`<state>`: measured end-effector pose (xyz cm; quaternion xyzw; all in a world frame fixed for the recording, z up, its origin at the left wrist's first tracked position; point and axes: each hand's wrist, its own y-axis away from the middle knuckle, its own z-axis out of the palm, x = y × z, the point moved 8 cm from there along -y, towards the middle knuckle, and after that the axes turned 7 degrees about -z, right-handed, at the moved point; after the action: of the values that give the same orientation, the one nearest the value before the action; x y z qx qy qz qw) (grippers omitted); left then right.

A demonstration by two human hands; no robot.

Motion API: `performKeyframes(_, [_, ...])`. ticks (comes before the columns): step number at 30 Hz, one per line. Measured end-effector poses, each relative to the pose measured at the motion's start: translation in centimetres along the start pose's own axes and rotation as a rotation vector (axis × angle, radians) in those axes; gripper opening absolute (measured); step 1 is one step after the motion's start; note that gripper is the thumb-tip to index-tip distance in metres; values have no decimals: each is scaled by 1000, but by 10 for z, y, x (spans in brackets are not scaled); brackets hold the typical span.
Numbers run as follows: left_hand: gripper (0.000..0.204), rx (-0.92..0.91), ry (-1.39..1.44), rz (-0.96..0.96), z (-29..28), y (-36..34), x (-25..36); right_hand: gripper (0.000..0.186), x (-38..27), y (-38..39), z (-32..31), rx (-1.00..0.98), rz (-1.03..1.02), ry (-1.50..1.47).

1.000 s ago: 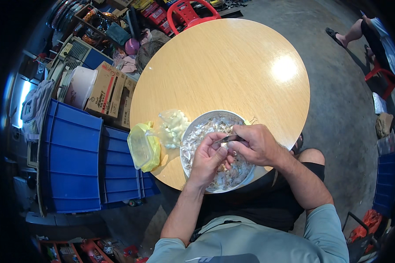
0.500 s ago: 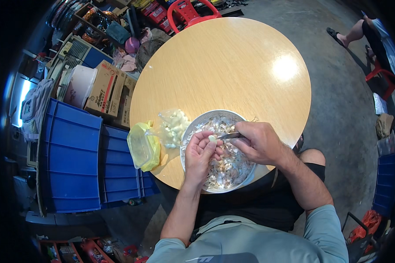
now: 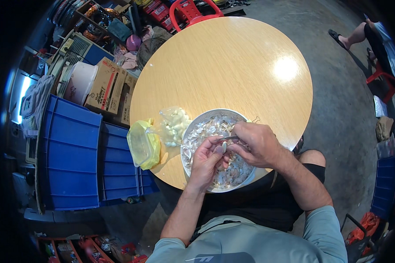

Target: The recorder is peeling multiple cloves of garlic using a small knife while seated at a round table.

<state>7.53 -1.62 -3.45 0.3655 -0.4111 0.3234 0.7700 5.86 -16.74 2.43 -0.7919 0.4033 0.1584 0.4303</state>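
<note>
Over a white bowl point(image 3: 183, 158) full of papery garlic skins and cloves point(image 3: 213, 127), both my hands work close together. A pale garlic clove point(image 3: 224, 147) is pinched between the thumb and fingers of my left hand point(image 3: 205, 163). My right hand point(image 3: 260, 145) grips a small knife point(image 3: 228, 138), its handle mostly hidden in the palm. The blade lies against or just above the clove; which one I cannot tell. Left of the bowl, peeled garlic cloves point(image 3: 178, 122) fill a clear plastic bag point(image 3: 166, 115).
The round wooden table point(image 3: 224, 61) carries a clear plastic container point(image 3: 139, 145) in a yellow bag point(image 3: 155, 151). Blue crates point(image 3: 70, 153) and a cardboard box point(image 3: 105, 87) stand to the left. A red chair point(image 3: 191, 13) is at the far side. Someone sits at the far right.
My hands have moved slightly right over the bowl and closer together. The clove has been turned in my left fingers, and the knife blade now sits nearer its top.
</note>
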Motion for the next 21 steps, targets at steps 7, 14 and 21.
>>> performKeyframes(7, [30,-8,-111,111,9,3,6,27,0,1,-4,64,-37,13])
performKeyframes(14, [32,48,-128,174,11,7,7,27,-6,0,-3,96,-76,56])
performKeyframes(21, [33,-6,-43,183,10,7,3,25,-11,1,-5,61,-61,28])
